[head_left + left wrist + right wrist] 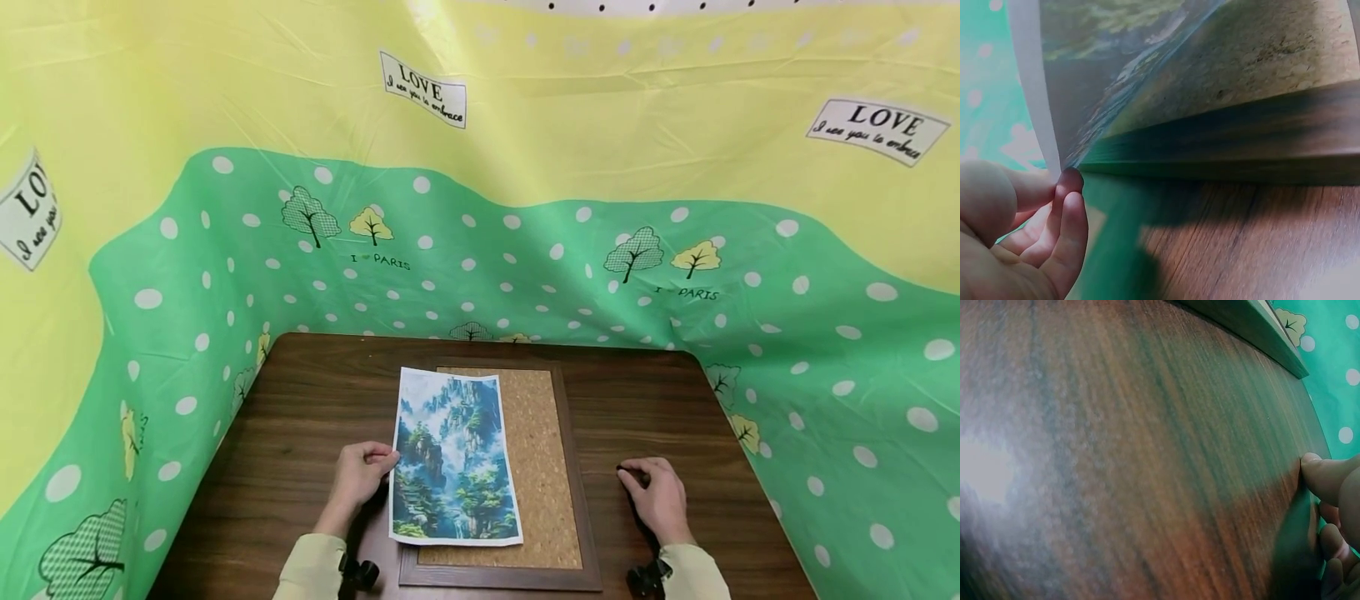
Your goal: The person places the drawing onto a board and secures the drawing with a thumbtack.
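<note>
In the head view, my left hand (pixel 357 478) pinches the left edge of a paper print (pixel 453 458) showing misty blue-green mountains. The print lies over the left part of a cork board (pixel 536 467) with a dark brown frame (pixel 587 533). From the left wrist, the thumb and fingers (pixel 1071 219) grip the sheet's edge, which is lifted off the board. My right hand (pixel 658 496) rests on the table to the right of the board, its fingers loosely curled. In the right wrist view its thumb (pixel 1322 472) touches the tabletop; I see nothing held.
The dark wood-grain table (pixel 315 400) carries the board in its middle. A green and yellow cloth (pixel 525 258) with white dots and printed trees hangs around the back and both sides. Black wrist cameras (pixel 360 575) sit at both cuffs.
</note>
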